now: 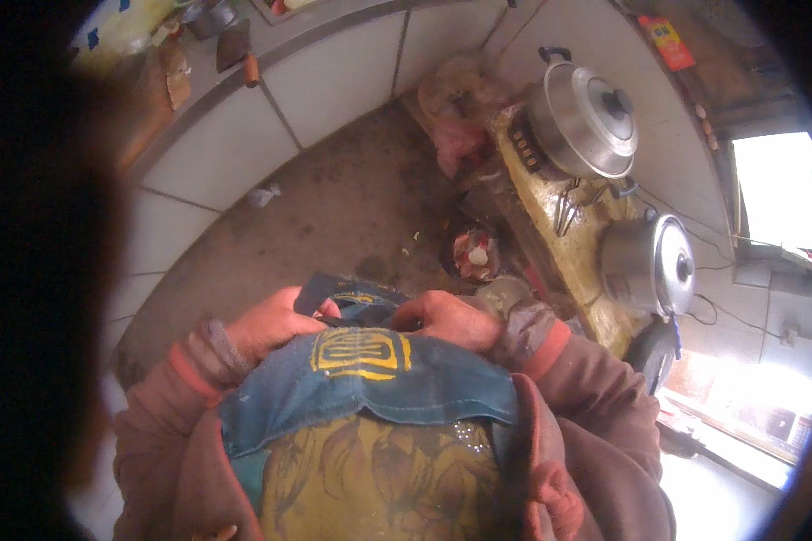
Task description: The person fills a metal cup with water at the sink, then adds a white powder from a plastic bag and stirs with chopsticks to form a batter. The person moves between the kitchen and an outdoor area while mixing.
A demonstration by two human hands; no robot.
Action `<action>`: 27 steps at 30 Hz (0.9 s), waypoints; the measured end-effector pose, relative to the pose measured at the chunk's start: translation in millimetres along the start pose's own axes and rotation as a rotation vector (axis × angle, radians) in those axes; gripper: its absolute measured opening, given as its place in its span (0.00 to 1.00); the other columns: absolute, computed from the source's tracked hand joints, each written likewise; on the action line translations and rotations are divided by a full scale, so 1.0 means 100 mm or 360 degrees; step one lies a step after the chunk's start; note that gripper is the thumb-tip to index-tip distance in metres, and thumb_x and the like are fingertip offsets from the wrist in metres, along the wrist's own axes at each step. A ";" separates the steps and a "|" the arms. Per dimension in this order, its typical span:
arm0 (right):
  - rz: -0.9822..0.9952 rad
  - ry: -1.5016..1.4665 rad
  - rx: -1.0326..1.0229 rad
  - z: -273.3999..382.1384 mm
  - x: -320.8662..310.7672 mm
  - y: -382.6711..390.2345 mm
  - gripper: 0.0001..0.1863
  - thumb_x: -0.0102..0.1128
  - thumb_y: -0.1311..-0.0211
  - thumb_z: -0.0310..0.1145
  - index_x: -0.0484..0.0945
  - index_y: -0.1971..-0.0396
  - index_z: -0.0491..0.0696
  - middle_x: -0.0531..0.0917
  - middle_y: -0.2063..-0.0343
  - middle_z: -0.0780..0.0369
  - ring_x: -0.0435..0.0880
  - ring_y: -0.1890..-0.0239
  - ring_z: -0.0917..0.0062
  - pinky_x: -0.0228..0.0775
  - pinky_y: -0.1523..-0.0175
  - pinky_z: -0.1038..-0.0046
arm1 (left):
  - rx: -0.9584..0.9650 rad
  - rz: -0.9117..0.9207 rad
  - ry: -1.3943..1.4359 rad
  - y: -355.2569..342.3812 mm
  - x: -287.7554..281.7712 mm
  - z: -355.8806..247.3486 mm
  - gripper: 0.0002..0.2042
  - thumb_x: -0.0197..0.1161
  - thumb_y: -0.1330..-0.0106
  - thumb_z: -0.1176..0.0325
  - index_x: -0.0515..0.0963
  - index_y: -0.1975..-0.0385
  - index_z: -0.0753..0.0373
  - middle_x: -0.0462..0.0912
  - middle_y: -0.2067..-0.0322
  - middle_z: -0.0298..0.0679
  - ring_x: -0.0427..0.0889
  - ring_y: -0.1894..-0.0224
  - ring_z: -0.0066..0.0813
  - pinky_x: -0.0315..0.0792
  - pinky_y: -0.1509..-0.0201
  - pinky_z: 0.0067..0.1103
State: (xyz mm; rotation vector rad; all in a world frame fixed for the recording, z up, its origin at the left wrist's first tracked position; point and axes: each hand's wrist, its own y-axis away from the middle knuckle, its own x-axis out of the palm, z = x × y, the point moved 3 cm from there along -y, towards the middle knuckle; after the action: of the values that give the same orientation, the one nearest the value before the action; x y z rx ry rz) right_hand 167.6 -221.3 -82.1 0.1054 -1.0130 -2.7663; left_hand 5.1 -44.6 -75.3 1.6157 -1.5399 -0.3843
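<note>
A dark blue cloth apron (275, 406) with a yellow printed emblem is bunched across my front, over a patterned olive garment (352, 478). My left hand (275, 329) grips the dark cloth on the left, fingers curled and partly hidden in it. On the right, my right hand (447, 320) is closed on the same cloth, its fingertips tucked out of sight. Both forearms are in brown sleeves with red bands.
At right, a yellowish worktop (591, 307) carries a lidded steel pot (577, 117), tongs (568, 207) and another pot (641, 261). A tiled counter (216, 153) curves along the back. A bin with litter (475, 252) stands on the dark floor (316, 207). A bright window (776, 189) is far right.
</note>
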 end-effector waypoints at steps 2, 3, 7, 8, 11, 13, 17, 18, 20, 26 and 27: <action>-0.0002 -0.0025 -0.0100 0.00 -0.02 0.01 0.23 0.62 0.43 0.43 0.78 0.56 0.39 0.84 0.64 0.56 0.80 0.59 0.74 0.72 0.53 0.70 | 0.0055 -0.0141 0.0192 0.05 0.00 -0.01 0.18 0.60 0.47 0.76 0.72 0.54 0.68 0.79 0.63 0.39 0.78 0.60 0.25 0.72 0.53 0.21; -0.0056 -0.0032 -0.0181 0.01 -0.02 0.01 0.23 0.62 0.44 0.44 0.79 0.58 0.40 0.84 0.67 0.55 0.81 0.61 0.72 0.72 0.54 0.69 | 0.0031 -0.0245 0.0287 0.05 -0.01 -0.01 0.20 0.61 0.47 0.76 0.71 0.52 0.68 0.78 0.62 0.40 0.78 0.59 0.26 0.72 0.53 0.21; -0.0235 -0.0176 -0.0490 0.05 0.06 -0.07 0.20 0.63 0.45 0.41 0.80 0.62 0.39 0.84 0.70 0.57 0.81 0.65 0.74 0.72 0.57 0.71 | 0.0349 0.0010 0.0620 -0.03 0.08 -0.07 0.25 0.61 0.46 0.77 0.66 0.45 0.67 0.77 0.61 0.40 0.78 0.58 0.28 0.72 0.50 0.23; -0.0230 -0.0441 -0.0478 0.04 0.10 -0.10 0.19 0.63 0.44 0.39 0.80 0.62 0.38 0.84 0.69 0.58 0.81 0.65 0.76 0.72 0.58 0.72 | 0.0354 0.0044 0.0630 -0.07 0.09 -0.06 0.27 0.61 0.45 0.78 0.65 0.43 0.66 0.77 0.60 0.40 0.78 0.58 0.29 0.72 0.50 0.24; -0.0296 -0.0838 -0.0323 0.00 0.14 -0.19 0.16 0.62 0.42 0.37 0.80 0.62 0.38 0.83 0.68 0.59 0.80 0.66 0.79 0.72 0.60 0.75 | 0.0449 0.0077 0.0786 -0.14 0.07 -0.06 0.31 0.63 0.45 0.77 0.61 0.39 0.65 0.77 0.60 0.40 0.79 0.58 0.29 0.73 0.52 0.24; -0.0506 -0.0766 -0.0146 -0.07 0.11 -0.21 0.16 0.60 0.40 0.37 0.79 0.60 0.39 0.82 0.69 0.60 0.80 0.68 0.79 0.72 0.62 0.75 | 0.0516 0.0093 0.0892 -0.15 0.03 -0.06 0.35 0.65 0.46 0.76 0.59 0.37 0.64 0.78 0.63 0.39 0.79 0.61 0.28 0.74 0.56 0.22; -0.0895 -0.1291 0.0049 -0.25 0.01 -0.12 0.15 0.55 0.34 0.42 0.77 0.66 0.42 0.79 0.74 0.64 0.77 0.73 0.79 0.69 0.68 0.76 | 0.0530 0.0115 0.0788 -0.12 -0.03 -0.06 0.34 0.65 0.46 0.77 0.60 0.37 0.62 0.77 0.65 0.36 0.76 0.69 0.23 0.70 0.65 0.17; -0.0930 -0.1300 0.0040 -0.29 0.01 -0.08 0.16 0.54 0.34 0.43 0.76 0.67 0.43 0.78 0.75 0.64 0.77 0.74 0.78 0.69 0.69 0.75 | 0.0450 0.0013 0.0693 -0.13 -0.04 -0.05 0.33 0.64 0.46 0.78 0.61 0.38 0.62 0.78 0.64 0.37 0.75 0.71 0.21 0.68 0.68 0.16; -0.0921 -0.1195 0.0027 -0.35 0.00 0.00 0.17 0.59 0.36 0.44 0.76 0.64 0.43 0.79 0.73 0.63 0.78 0.72 0.78 0.69 0.67 0.74 | 0.0364 -0.0189 0.0355 -0.14 -0.02 -0.04 0.25 0.65 0.44 0.76 0.68 0.44 0.62 0.79 0.64 0.37 0.74 0.71 0.16 0.68 0.67 0.14; -0.0705 -0.0356 0.0213 -0.42 -0.01 0.27 0.26 0.69 0.48 0.48 0.78 0.62 0.39 0.82 0.70 0.56 0.81 0.66 0.74 0.73 0.61 0.71 | 0.0346 0.0163 -0.0559 -0.38 0.14 -0.16 0.13 0.67 0.40 0.68 0.78 0.61 0.71 0.82 0.67 0.35 0.76 0.63 0.18 0.72 0.56 0.20; -0.0575 -0.0457 0.0310 -0.44 0.00 0.32 0.27 0.68 0.47 0.49 0.78 0.61 0.38 0.83 0.69 0.56 0.81 0.66 0.74 0.73 0.61 0.70 | 0.0332 0.0231 -0.0655 -0.41 0.14 -0.16 0.13 0.67 0.40 0.68 0.77 0.61 0.72 0.81 0.66 0.34 0.76 0.63 0.19 0.71 0.56 0.20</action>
State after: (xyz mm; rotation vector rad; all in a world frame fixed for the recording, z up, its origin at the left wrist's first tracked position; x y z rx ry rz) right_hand 178.7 -273.0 -95.6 -0.0950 -1.4660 -3.0583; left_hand 47.1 -56.3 -91.4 1.6374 -2.0525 -0.5138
